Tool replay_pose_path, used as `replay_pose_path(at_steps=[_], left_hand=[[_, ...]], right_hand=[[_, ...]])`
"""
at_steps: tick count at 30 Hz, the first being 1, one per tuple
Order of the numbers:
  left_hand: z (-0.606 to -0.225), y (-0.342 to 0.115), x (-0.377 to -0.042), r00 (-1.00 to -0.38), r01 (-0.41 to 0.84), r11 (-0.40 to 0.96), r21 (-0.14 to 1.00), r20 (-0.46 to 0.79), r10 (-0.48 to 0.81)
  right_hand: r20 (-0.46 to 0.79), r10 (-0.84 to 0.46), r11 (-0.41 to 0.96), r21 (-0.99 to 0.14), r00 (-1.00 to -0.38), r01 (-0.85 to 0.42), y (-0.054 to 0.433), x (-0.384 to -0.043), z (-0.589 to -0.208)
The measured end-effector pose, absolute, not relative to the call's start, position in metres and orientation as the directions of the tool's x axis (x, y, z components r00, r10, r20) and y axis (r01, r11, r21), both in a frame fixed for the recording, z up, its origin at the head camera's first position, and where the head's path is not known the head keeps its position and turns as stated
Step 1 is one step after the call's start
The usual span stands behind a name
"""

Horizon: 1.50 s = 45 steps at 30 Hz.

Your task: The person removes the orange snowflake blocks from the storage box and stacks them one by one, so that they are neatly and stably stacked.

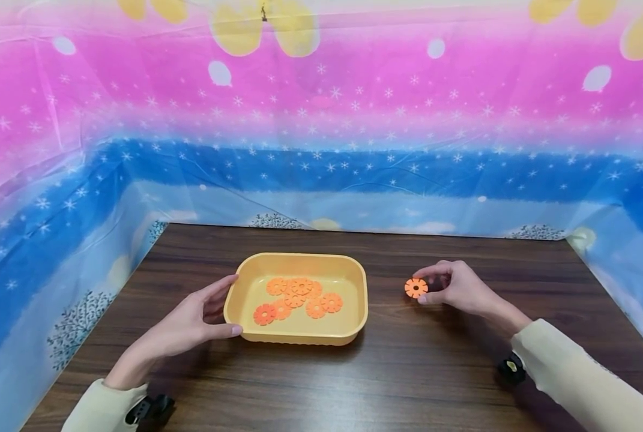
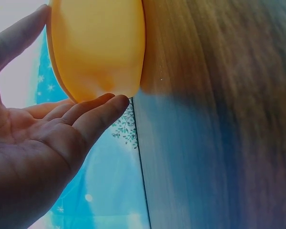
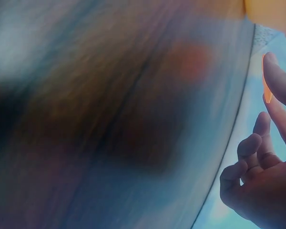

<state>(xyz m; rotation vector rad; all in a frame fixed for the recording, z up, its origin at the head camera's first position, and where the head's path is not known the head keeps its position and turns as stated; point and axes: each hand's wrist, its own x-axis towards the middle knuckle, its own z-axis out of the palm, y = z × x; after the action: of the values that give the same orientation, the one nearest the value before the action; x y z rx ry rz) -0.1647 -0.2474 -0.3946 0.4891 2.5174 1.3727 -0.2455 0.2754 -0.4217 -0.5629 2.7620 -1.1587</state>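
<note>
The right hand (image 1: pixel 461 288) pinches one orange notched disc (image 1: pixel 416 288) between thumb and index finger, its flat face with the dark centre hole turned toward the head camera and the piece held apart from the basin at about three o'clock from it; in the right wrist view the same disc shows edge-on as a thin orange sliver between the two fingertips, while the other three fingers hang loosely bent below. The left hand (image 1: pixel 190 321) is spread wide at the nine o'clock end of a yellow rounded-rectangular plastic basin (image 1: pixel 302 255), its thumb touching the rim near eight o'clock and its fingers, fairly straight in the left wrist view, touching the same end. Inside the basin lies a loose cluster of orange discs (image 1: pixel 295 300) of the same notched kind, some overlapping; the reddest sits toward eight o'clock and a pair toward four o'clock. The basin rests upright on a dark wood-grain table (image 1: pixel 407 378). Cream sleeves (image 1: pixel 586 372) come in from seven and five o'clock, each with a black wrist device (image 1: pixel 511 368) beside its cuff. A printed cloth backdrop (image 1: pixel 353 120), pink above and blue below with white snowflakes, hangs from nine o'clock round past twelve to three
</note>
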Motion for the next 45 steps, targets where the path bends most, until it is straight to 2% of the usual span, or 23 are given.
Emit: replay_pose_path(at_steps=[45], left_hand=[[-0.392, -0.246, -0.165, -0.916, 0.179, 0.513, 0.84, -0.048, 0.398]], right_hand=[[0.013, -0.369, 0.713, -0.637, -0.929, -0.292, 0.294, -0.246, -0.438]])
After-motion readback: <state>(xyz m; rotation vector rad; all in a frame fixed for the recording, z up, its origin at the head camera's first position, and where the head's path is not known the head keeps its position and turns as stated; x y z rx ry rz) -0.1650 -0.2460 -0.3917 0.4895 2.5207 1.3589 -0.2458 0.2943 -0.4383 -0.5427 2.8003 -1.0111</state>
